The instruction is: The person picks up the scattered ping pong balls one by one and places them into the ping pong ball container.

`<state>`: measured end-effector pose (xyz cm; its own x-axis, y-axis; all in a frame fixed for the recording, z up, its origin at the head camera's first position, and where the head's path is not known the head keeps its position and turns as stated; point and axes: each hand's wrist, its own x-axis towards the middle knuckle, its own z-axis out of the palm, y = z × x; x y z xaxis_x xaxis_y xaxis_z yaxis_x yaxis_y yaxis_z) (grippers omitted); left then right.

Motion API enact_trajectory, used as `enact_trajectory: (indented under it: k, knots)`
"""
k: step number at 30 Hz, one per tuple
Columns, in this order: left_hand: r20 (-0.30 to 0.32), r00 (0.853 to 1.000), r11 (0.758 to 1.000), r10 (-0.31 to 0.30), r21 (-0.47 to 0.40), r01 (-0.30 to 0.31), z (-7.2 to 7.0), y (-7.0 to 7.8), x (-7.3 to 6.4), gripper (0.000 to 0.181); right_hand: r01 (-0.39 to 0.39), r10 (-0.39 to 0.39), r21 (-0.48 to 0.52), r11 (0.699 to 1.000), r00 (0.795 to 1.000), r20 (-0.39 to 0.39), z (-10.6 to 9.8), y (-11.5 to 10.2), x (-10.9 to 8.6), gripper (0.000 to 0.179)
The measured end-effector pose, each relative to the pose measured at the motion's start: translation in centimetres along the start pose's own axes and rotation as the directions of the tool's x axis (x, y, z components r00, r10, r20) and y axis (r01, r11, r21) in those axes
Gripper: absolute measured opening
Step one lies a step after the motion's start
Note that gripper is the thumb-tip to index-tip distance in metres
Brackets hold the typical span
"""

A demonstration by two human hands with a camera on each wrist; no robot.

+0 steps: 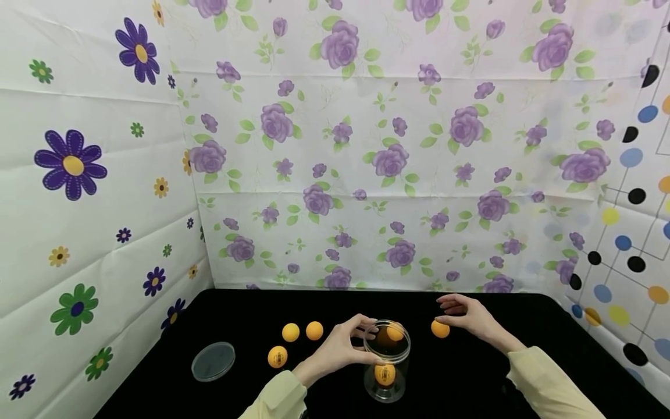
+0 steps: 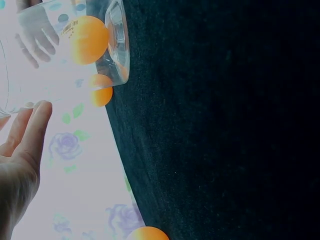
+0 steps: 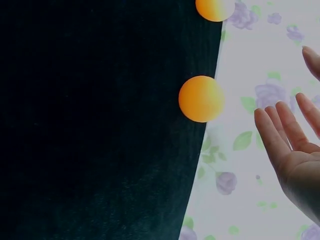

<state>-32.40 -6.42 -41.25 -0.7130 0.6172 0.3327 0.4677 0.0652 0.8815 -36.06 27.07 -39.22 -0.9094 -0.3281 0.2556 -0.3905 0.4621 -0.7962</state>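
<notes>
A clear round jar [image 1: 401,375] stands upright on the black table, and my left hand [image 1: 337,346] grips it near the rim with thumb and fingers on either side. An orange ping-pong ball [image 1: 385,375] with dark print lies inside the jar. My right hand [image 1: 468,319] hovers just over another orange ball [image 1: 440,329], fingers extended and apart in the right wrist view, holding nothing. Behind the jar, partly seen through its wall in the left wrist view, is a further orange ball [image 2: 103,96].
Left of the jar lie a printed ball [image 1: 277,357], a yellow-orange ball [image 1: 290,332] and an orange ball [image 1: 314,330]. A clear round lid [image 1: 213,362] lies flat farther left on the black table [image 1: 251,396]. Flower-patterned sheets [image 1: 340,145] wall in the back and left side.
</notes>
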Motion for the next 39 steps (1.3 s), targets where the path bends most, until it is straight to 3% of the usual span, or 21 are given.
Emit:
enact_trajectory:
  k: [6,10,13,17,22,39]
  knots:
    - [-0.006,1.000,1.000,0.010,-0.003,-0.011,0.1,0.1,-0.1,0.055,-0.024,0.023,-0.042,0.999,0.999,-0.030,0.2,0.6,0.0,0.050]
    - [-0.002,1.000,1.000,0.018,-0.011,-0.018,0.1,1.5,-0.4,0.054,-0.052,0.051,-0.043,0.998,0.999,-0.018,0.1,0.9,-0.1,0.048]
    - [0.004,1.000,1.000,0.012,-0.015,-0.012,0.1,1.7,-0.4,0.054,-0.057,0.057,-0.043,0.997,0.998,-0.010,0.1,1.1,-0.2,0.048]
    - [0.000,1.000,1.000,0.006,-0.001,-0.006,0.0,0.3,0.0,0.054,-0.049,0.049,-0.051,0.997,0.999,-0.003,0.1,1.2,-0.3,0.049]
    - [-0.004,1.000,1.000,0.022,0.011,-0.022,0.0,-0.1,0.0,0.053,-0.041,0.042,-0.046,0.998,0.999,0.008,0.3,0.9,-0.3,0.050]
    - [-0.009,1.000,1.000,0.006,0.012,-0.006,0.1,0.1,0.0,0.054,-0.042,0.043,-0.049,0.998,0.999,0.017,0.5,1.3,-0.3,0.053]
